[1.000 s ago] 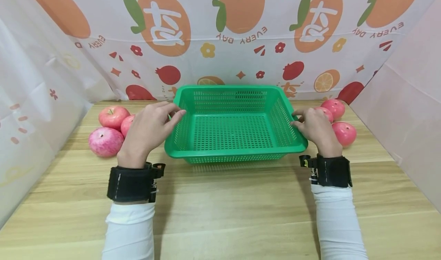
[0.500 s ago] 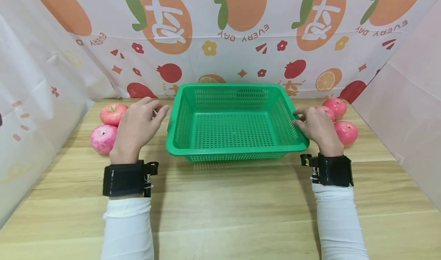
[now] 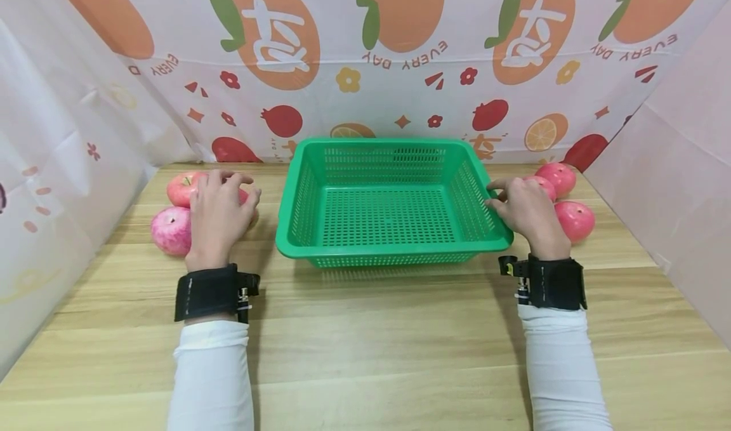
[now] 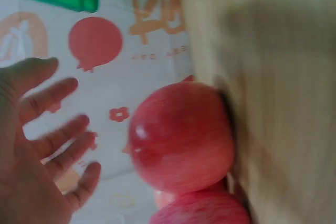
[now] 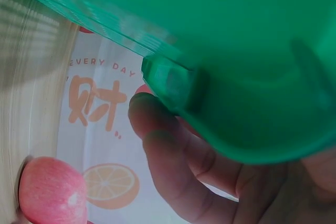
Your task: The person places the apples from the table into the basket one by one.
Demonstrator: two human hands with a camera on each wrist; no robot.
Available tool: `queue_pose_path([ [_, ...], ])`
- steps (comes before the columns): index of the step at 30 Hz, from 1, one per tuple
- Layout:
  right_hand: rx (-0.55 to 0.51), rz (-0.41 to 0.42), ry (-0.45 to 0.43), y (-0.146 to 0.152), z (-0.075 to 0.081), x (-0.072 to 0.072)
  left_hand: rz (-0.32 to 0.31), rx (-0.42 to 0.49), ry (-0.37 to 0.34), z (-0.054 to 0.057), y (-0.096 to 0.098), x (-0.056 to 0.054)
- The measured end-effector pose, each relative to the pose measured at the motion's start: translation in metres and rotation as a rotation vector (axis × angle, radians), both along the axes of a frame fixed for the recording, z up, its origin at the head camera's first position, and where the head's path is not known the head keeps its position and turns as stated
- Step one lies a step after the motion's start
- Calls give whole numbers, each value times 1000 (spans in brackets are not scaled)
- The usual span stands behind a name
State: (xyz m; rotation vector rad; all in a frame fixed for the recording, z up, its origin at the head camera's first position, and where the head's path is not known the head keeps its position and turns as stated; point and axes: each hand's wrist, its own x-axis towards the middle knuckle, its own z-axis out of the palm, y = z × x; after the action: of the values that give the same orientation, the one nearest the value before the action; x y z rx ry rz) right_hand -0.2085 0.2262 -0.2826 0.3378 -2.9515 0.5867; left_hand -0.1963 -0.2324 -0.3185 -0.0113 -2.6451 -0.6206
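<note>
A green plastic basket (image 3: pixel 388 215), with perforated sides and bottom, stands on the table. My right hand (image 3: pixel 528 215) holds its right rim, fingers curled under the edge in the right wrist view. My left hand (image 3: pixel 217 218) hovers over the left-hand apples, fingers spread and holding nothing. Beneath it a red apple (image 4: pixel 181 137) shows large in the left wrist view, apart from the fingers. Beside that one are another red apple (image 3: pixel 181 190) and a mottled pink apple (image 3: pixel 171 231), both partly covered by the hand in the head view.
Right of the basket lie a front apple (image 3: pixel 575 221), a back apple (image 3: pixel 558 178) and a third apple (image 3: pixel 544 186) partly behind my right hand. A fruit-printed cloth (image 3: pixel 365 69) hangs behind the wooden table (image 3: pixel 388 355), with more cloth at both sides.
My left hand has left the basket's left rim and moved left over the apples, its fingers spreading. The right hand stays at the right rim, and the basket stays in place.
</note>
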Motion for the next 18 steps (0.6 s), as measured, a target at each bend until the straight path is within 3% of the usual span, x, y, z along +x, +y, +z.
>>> queue_pose_path([
  [4,-5,-1,2,0,0,0,29,-19,-135,-6,-3,-2],
  [9,1,-1,6,0,0,0,44,-23,-219,-12,-5,-3],
  [18,-1,-3,-12,1,0,1,86,-15,-264,-20,-3,-6],
])
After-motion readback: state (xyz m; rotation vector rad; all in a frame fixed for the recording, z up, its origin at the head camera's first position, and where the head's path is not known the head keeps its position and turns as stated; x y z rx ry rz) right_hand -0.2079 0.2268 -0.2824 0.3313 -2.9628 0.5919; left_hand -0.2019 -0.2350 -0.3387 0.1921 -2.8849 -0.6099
